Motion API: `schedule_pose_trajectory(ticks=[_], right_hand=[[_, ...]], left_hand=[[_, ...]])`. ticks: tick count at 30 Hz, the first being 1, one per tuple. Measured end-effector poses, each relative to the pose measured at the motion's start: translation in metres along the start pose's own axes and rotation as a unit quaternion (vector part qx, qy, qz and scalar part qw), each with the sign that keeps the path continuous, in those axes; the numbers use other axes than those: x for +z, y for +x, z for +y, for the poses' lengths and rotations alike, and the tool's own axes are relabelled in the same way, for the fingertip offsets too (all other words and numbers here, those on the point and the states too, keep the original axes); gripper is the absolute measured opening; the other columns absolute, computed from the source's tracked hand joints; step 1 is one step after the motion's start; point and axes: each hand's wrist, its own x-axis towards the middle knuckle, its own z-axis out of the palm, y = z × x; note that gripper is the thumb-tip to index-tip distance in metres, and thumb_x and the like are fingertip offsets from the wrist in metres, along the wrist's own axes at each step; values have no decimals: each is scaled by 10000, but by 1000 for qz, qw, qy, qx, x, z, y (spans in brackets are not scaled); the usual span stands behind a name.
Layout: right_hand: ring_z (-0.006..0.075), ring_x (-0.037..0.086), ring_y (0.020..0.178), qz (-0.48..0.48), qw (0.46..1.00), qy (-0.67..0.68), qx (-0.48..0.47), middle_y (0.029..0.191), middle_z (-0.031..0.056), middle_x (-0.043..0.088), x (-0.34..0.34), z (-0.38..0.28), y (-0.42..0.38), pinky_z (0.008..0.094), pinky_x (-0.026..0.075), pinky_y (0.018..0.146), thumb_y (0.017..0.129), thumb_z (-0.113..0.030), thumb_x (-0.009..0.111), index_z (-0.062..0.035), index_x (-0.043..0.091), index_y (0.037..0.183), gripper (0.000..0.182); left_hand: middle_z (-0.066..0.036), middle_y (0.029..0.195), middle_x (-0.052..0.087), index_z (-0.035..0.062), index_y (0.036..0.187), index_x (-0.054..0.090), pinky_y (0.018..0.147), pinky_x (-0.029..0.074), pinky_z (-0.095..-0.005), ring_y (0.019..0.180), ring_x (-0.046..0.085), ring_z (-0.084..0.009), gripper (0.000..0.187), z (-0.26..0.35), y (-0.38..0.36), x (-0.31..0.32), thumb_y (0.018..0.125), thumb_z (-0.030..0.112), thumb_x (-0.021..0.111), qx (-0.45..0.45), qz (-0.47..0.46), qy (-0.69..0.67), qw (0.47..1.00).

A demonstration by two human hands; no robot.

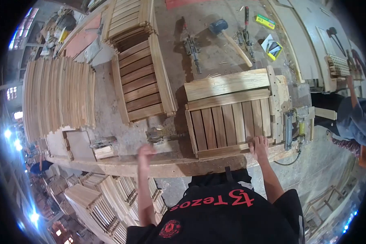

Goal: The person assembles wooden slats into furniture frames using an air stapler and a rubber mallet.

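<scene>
Our right hand is down on the near edge of the slatted wooden panel, fingers spread flat and gripping nothing. That panel sits right at the front lip of the worktop, so there's barely any bare margin on our side of it. Our left hand floats over the worktop edge near a small clamp; it's blurred, so we can't tell if the fingers are curled or loose, and nothing shows in it. A nail gun lies just right of the panel. Between the panel and a 2nd slatted panel there's a strip of bare surface. A mallet lies further back. A slat stack fills the left end. The room is a cluttered workshop, another person off right.
</scene>
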Motion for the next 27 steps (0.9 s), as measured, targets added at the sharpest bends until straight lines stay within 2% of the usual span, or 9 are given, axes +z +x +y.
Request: schedule_pose_trajectory(ticks=[2, 3, 8, 13, 17, 19, 21, 23, 27], right_hand=[[393, 465, 1015, -8, 1000, 3, 2, 1058, 160, 517, -5, -2, 3, 507, 379, 909, 807, -251, 569, -70, 541, 1014, 277], [395, 465, 1011, -12, 1000, 5, 3, 1054, 161, 516, -5, -1, 1, 513, 378, 905, 810, -255, 567, -68, 541, 1015, 279], [423, 462, 1016, -5, 998, 52, -25, 1061, 198, 497, 1, 4, 2, 533, 374, 897, 796, -213, 581, -27, 540, 1020, 294], [440, 458, 1075, -7, 999, 25, -22, 1108, 215, 500, 4, 8, -3, 558, 364, 924, 853, -230, 566, -22, 538, 1043, 283], [401, 549, 919, -51, 978, 203, -7, 893, 167, 582, 1, 28, 21, 513, 431, 849, 759, -121, 673, -23, 598, 860, 160], [326, 595, 760, 106, 958, 263, 48, 833, 163, 614, -27, 12, 92, 403, 480, 723, 838, -97, 660, 10, 633, 910, 132], [271, 587, 814, 207, 937, 279, 45, 861, 145, 615, -91, -7, 207, 353, 469, 751, 881, -130, 638, 24, 619, 956, 172], [279, 569, 862, 265, 916, 301, 1, 940, 142, 602, -148, -13, 326, 367, 455, 793, 870, -107, 632, 17, 595, 1009, 189], [255, 562, 881, 368, 860, 355, 7, 965, 148, 587, -172, -12, 533, 359, 446, 753, 875, -251, 661, 29, 576, 1073, 354]], left_hand=[[-70, 558, 572, 58, 557, 550, 535, 412, -356, 535, 551, -246, 476, 13, 16, 47, 895, 393, 571, -9, -129, 328, 936], [-90, 530, 574, 52, 549, 566, 503, 413, -383, 487, 532, -286, 494, 26, 23, 62, 869, 425, 612, -20, -152, 513, 844], [-113, 493, 558, 51, 552, 600, 503, 477, -387, 475, 591, -291, 507, 8, 36, 70, 852, 455, 666, 97, -284, 527, 795], [-132, 645, 636, 44, 682, 637, 574, 507, -390, 612, 658, -274, 373, 32, 38, 110, 861, 369, 680, -4, -224, 591, 775], [-113, 731, 647, 67, 716, 641, 680, 498, -431, 752, 630, -316, 245, 103, 92, 211, 833, 277, 684, 30, -127, 433, 892], [-114, 755, 645, 68, 730, 645, 704, 494, -426, 772, 624, -314, 205, 129, 162, 238, 831, 245, 668, 234, -86, 408, 878], [-127, 843, 648, 69, 812, 652, 733, 493, -430, 820, 621, -334, 125, 171, 251, 265, 825, 192, 642, 204, -34, 353, 913], [-158, 940, 639, 54, 909, 637, 764, 487, -452, 911, 619, -355, 186, 185, 361, 270, 862, 235, 633, 291, 55, 421, 857], [-204, 1013, 636, 38, 1018, 612, 819, 483, -464, 962, 621, -373, 395, 181, 515, 290, 831, 383, 660, 199, 168, 512, 818]])
